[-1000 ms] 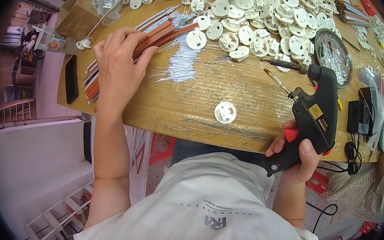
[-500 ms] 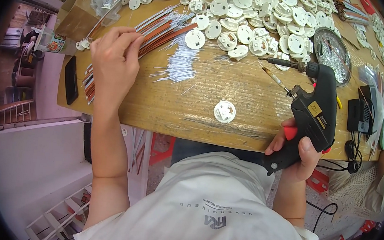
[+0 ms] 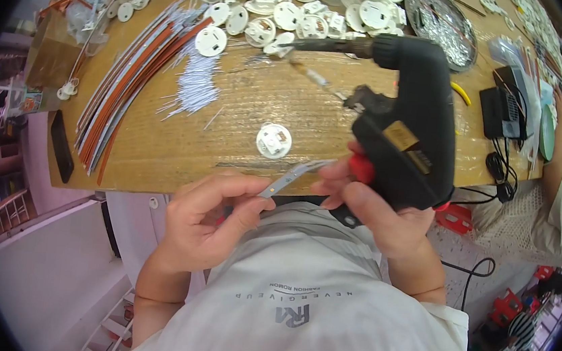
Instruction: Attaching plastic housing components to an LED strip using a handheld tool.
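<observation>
My left hand pinches a narrow pale strip with small components, its far end reaching the fingertips of my right hand. That hand is wrapped round the grip of a black soldering gun with a red trigger. The gun's metal tip points left, and a thin feed tube angles out below it. Just beyond the strip, a round white plastic piece lies on the table. Farther left are a pile of short white wires and a fanned bundle of orange and white strips.
Many round white pieces are heaped at the back, beside a dark round tray. A black phone lies at the left edge. To the right are a black power adapter with coiled cable and another person's arm.
My left hand has come from the strip bundle toward me, now with a strip in its fingers. My right hand has brought the soldering gun left, closer to that strip.
</observation>
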A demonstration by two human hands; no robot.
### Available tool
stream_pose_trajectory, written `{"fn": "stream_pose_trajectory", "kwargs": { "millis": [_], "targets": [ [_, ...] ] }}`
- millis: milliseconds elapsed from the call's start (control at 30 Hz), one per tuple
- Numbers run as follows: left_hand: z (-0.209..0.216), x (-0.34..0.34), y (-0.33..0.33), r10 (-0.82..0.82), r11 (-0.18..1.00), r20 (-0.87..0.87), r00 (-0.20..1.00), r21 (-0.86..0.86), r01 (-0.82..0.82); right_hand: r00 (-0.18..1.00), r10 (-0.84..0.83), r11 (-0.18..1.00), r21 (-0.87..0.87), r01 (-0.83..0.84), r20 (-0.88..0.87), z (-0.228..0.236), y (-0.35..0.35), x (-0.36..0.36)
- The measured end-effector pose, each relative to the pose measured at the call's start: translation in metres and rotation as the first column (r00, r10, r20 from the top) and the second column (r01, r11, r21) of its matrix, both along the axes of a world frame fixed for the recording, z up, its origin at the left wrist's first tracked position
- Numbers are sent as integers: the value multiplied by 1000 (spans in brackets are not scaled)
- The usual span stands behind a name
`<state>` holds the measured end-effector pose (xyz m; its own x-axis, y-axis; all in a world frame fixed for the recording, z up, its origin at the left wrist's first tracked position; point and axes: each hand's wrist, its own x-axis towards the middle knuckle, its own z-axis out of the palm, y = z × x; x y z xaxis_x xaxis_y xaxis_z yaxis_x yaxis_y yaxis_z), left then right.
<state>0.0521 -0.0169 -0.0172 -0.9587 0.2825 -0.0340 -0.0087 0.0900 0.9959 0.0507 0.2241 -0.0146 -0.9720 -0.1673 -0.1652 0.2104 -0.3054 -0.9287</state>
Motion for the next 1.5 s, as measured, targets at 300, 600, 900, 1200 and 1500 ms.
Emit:
{"fn": "stream_pose_trajectory", "kwargs": {
  "millis": [300,600,900,1200,1500],
  "targets": [
    [-14,4,-3,-140,988,-18,990,-74,138,1000,14,994,108,-15,16,-5,-10,-4],
    [-11,-5,13,-86,993,-138,987,-87,74,992,44,953,302,-7,-115,-22,-21,7],
    [-13,-2,16,43,969,-420,907,-205,-140,996,91,964,251,-85,-13,-9,-9,15],
    [-27,-28,17,-123,825,-743,658,-445,-348,911,102,863,491,118,-400,-30,40,29],
    [-28,-24,16,-197,781,-711,675,-529,-330,962,-37,884,439,158,-272,-32,36,32]
  ]
}}
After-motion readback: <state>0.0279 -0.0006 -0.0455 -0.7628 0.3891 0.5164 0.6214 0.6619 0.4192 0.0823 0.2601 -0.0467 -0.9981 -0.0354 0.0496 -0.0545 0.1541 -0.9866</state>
